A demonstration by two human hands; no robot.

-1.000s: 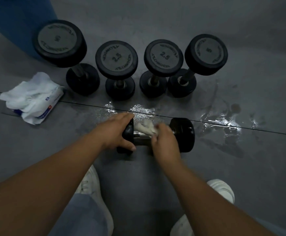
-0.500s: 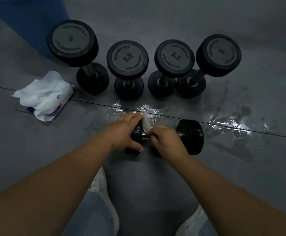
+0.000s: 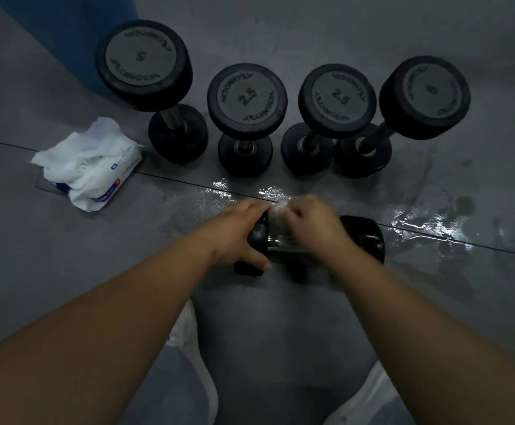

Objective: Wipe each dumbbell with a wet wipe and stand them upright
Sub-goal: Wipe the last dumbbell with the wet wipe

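A small black dumbbell (image 3: 362,237) lies on its side on the grey floor in front of me. My left hand (image 3: 238,234) grips its left head. My right hand (image 3: 311,225) holds a white wet wipe (image 3: 277,210) wrapped over the metal handle, which is mostly hidden. Behind it, several black dumbbells stand upright in a row: a 5 (image 3: 142,62) at the left, two marked 2.5 (image 3: 247,98) (image 3: 337,99), and another 5 (image 3: 425,96) at the right, leaning.
An open pack of wet wipes (image 3: 90,164) lies on the floor at the left. Wet patches (image 3: 428,225) shine on the floor to the right of the lying dumbbell. A blue object (image 3: 66,35) stands at the back left. My white shoes (image 3: 185,329) are below.
My right hand has slid the wipe along the handle toward the left head and over its top. The left hand keeps its grip. The view has shifted slightly.
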